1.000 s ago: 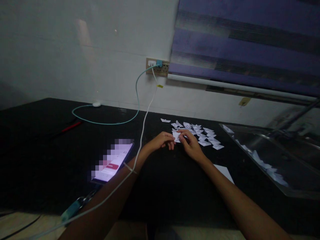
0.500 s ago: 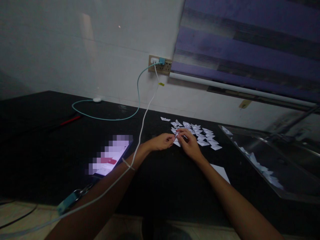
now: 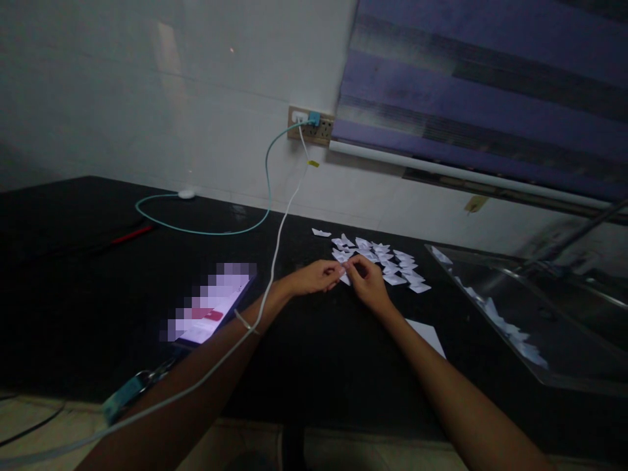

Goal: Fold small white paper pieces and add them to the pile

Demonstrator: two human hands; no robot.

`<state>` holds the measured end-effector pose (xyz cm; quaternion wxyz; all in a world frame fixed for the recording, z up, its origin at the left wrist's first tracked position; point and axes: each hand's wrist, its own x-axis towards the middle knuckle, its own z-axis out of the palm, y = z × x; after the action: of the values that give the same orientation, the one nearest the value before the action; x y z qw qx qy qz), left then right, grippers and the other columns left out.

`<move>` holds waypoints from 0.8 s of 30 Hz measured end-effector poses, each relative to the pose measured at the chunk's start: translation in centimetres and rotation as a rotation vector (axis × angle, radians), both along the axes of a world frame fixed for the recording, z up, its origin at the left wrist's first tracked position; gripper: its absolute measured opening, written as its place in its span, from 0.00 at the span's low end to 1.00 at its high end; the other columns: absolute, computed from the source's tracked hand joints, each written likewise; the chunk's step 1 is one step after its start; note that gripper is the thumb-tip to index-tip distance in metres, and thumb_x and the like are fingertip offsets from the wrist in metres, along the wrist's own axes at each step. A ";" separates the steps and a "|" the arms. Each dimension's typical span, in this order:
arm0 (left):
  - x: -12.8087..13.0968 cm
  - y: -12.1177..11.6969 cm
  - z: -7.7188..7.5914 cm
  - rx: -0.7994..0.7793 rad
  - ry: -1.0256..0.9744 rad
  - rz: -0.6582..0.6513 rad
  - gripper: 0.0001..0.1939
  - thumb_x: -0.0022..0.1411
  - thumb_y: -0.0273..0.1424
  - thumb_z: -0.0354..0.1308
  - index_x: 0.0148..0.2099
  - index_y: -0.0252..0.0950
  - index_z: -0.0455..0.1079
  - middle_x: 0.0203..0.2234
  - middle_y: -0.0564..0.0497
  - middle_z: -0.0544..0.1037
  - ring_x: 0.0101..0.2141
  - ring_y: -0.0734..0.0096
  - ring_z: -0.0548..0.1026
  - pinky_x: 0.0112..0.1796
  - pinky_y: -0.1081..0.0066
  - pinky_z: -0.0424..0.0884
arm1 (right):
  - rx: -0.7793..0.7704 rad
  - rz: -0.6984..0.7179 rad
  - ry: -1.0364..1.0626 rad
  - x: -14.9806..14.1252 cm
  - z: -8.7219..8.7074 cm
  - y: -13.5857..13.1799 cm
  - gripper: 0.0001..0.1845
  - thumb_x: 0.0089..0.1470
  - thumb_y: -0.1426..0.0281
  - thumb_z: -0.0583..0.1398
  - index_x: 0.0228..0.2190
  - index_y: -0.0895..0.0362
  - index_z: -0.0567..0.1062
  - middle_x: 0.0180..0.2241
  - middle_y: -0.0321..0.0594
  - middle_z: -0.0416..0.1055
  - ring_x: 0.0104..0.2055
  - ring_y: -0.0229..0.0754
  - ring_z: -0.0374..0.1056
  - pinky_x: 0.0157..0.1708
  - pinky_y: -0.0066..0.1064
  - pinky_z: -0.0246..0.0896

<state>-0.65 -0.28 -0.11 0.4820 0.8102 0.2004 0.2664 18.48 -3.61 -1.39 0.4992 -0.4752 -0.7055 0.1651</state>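
Fingers of both our hands meet over a small folded paper (image 3: 345,279), white and crisp-edged, just in front of a cluster of paper boats; the thumb and forefinger of our left hand (image 3: 318,277) pinch its left side, the other fingers curling under, and the thumb and forefinger of our right hand (image 3: 367,282) pinch its upper right, so that much of its shape is hidden. From the left, on the smooth black countertop (image 3: 304,373), we see a slim red stick-like object (image 3: 131,235), then a thin teal cable (image 3: 201,232) looping from a white oval end to the wall socket strip (image 3: 324,128). Nearer us, a teal strap (image 3: 122,398) with a shiny metal clasp lies below a flat smartphone (image 3: 216,314), its glowing screen partly pixelated. A smooth white cable (image 3: 279,242) drops from the sockets and crosses in front of our left forearm. Behind our right hand sit the pointed, sharply creased paper boats (image 3: 391,267), one lying apart at the left. Beside our right forearm rests a flat white sheet (image 3: 428,337). Farther right, more folded white paper (image 3: 513,333) lines the left side of a dull metal sink (image 3: 564,327), under a purple-banded fabric blind (image 3: 471,98).
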 end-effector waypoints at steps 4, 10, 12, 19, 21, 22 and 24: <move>-0.1 -0.1 0.1 0.009 -0.005 0.002 0.24 0.70 0.51 0.49 0.31 0.36 0.62 0.22 0.56 0.66 0.23 0.76 0.64 0.27 0.73 0.61 | -0.010 -0.008 0.014 -0.2 -0.1 0.0 0.17 0.61 0.52 0.61 0.30 0.52 0.74 0.30 0.40 0.74 0.32 0.45 0.67 0.33 0.37 0.62; -0.3 0.4 -0.2 0.052 -0.022 0.001 0.25 0.71 0.50 0.47 0.30 0.36 0.63 0.21 0.55 0.67 0.23 0.76 0.66 0.27 0.73 0.62 | -0.035 -0.007 0.115 -0.6 0.1 -0.1 0.16 0.58 0.53 0.63 0.33 0.52 0.72 0.29 0.39 0.72 0.31 0.44 0.67 0.32 0.36 0.62; -0.3 0.5 -0.3 0.068 -0.023 -0.007 0.26 0.71 0.51 0.47 0.29 0.36 0.63 0.21 0.55 0.67 0.22 0.76 0.66 0.27 0.73 0.62 | -0.042 0.007 0.203 -0.8 0.1 0.0 0.15 0.56 0.55 0.65 0.37 0.51 0.70 0.27 0.35 0.69 0.29 0.42 0.65 0.29 0.34 0.61; -0.2 0.6 -0.4 0.021 -0.047 0.038 0.27 0.70 0.54 0.48 0.30 0.37 0.61 0.20 0.57 0.66 0.22 0.76 0.68 0.27 0.73 0.63 | -0.196 0.095 0.437 -1.0 0.2 0.2 0.22 0.49 0.55 0.69 0.39 0.51 0.69 0.21 0.27 0.64 0.22 0.35 0.60 0.23 0.29 0.53; -0.2 0.7 -0.5 0.005 -0.067 0.060 0.26 0.70 0.54 0.48 0.31 0.37 0.61 0.20 0.57 0.67 0.21 0.77 0.69 0.27 0.73 0.63 | -0.279 0.136 0.495 -0.9 0.3 0.3 0.25 0.45 0.54 0.72 0.40 0.51 0.71 0.24 0.29 0.70 0.23 0.37 0.65 0.24 0.30 0.58; -0.2 0.7 -0.5 0.004 -0.068 0.070 0.26 0.70 0.54 0.48 0.32 0.37 0.61 0.20 0.57 0.67 0.21 0.77 0.69 0.27 0.73 0.63 | -0.308 0.149 0.513 -0.9 0.3 0.3 0.26 0.42 0.55 0.73 0.39 0.51 0.72 0.26 0.31 0.73 0.25 0.39 0.68 0.26 0.31 0.61; -0.2 0.8 -0.6 0.010 -0.057 0.086 0.25 0.70 0.54 0.48 0.32 0.37 0.62 0.19 0.57 0.66 0.20 0.77 0.68 0.26 0.74 0.62 | -0.326 0.146 0.534 -0.9 0.3 0.4 0.26 0.38 0.57 0.75 0.37 0.51 0.73 0.29 0.34 0.77 0.27 0.41 0.71 0.29 0.33 0.65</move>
<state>-0.88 0.49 -0.73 0.4714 0.7955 0.2201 0.3108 17.58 -3.22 -1.07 0.5708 -0.4369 -0.5459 0.4304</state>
